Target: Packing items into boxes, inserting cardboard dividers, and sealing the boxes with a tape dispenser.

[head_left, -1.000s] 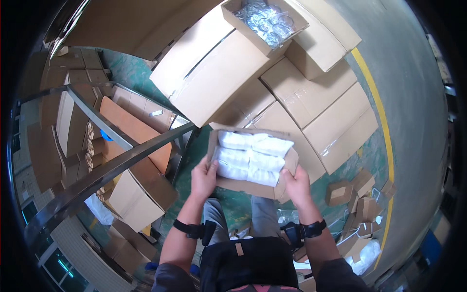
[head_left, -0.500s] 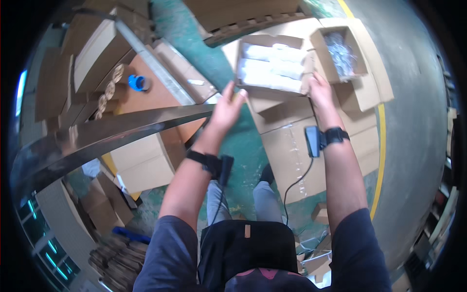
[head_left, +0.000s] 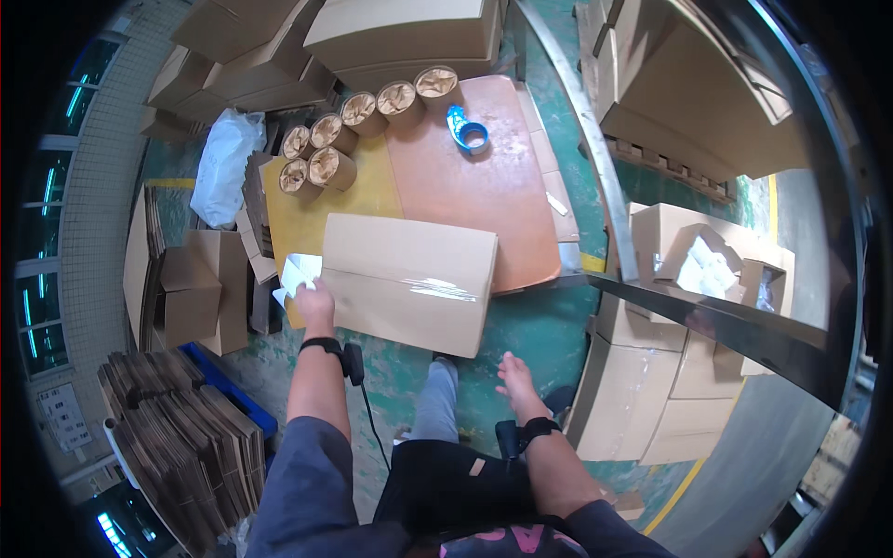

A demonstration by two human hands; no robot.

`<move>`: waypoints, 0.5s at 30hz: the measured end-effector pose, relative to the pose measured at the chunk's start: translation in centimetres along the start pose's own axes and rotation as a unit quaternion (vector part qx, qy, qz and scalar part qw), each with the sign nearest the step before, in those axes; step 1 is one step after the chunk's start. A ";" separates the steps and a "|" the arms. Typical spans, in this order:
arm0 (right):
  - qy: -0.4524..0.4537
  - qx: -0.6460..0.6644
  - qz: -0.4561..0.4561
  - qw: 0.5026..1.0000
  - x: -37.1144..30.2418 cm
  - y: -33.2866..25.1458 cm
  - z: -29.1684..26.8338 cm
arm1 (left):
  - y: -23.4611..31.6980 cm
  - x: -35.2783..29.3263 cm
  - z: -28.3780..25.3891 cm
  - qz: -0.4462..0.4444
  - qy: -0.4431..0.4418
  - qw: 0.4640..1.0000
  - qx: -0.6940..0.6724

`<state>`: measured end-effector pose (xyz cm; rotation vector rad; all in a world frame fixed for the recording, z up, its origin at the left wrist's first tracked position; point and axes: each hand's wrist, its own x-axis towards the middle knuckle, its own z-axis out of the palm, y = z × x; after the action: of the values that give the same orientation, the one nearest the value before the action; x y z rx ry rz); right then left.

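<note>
My left hand (head_left: 314, 303) is closed on a white sheet of paper (head_left: 302, 271) at the left end of a long cardboard carton (head_left: 409, 270). That carton lies with strips of clear tape across its top, overhanging the near edge of the worktable (head_left: 521, 219). My right hand (head_left: 516, 379) hovers below the carton's right corner with fingers apart and nothing in it. To the right, beyond a metal bar, an open box with white packs (head_left: 704, 270) rests on large cartons (head_left: 625, 386).
Several paper-stuffed cardboard tubes (head_left: 363, 113) and a blue tape roll (head_left: 472, 138) sit on the table. Metal bars (head_left: 707, 325) cross the right side. Flattened cartons (head_left: 186, 432) are stacked lower left, below a white bag (head_left: 226, 167).
My view has swung left to the table. Both hands have left the open box of white packs, now at the right. The left hand has come to the white paper.
</note>
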<state>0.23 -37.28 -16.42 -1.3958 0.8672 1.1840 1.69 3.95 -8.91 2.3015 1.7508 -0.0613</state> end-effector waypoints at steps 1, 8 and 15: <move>0.000 0.019 0.012 1.000 1.4 -0.8 2.5 | 0.6 4.3 -0.3 0.072 0.036 0.997 0.009; -0.123 0.247 -0.054 0.960 12.0 -2.9 4.7 | 6.7 16.6 9.3 0.144 -0.355 0.869 -0.314; -0.073 0.288 -0.061 0.953 12.9 -2.9 7.9 | 5.7 20.1 10.7 0.027 -0.539 0.720 -0.436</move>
<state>4.61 -27.75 -27.74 -0.8595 0.9138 0.8334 13.99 19.15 -21.96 1.1306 0.7683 -0.3824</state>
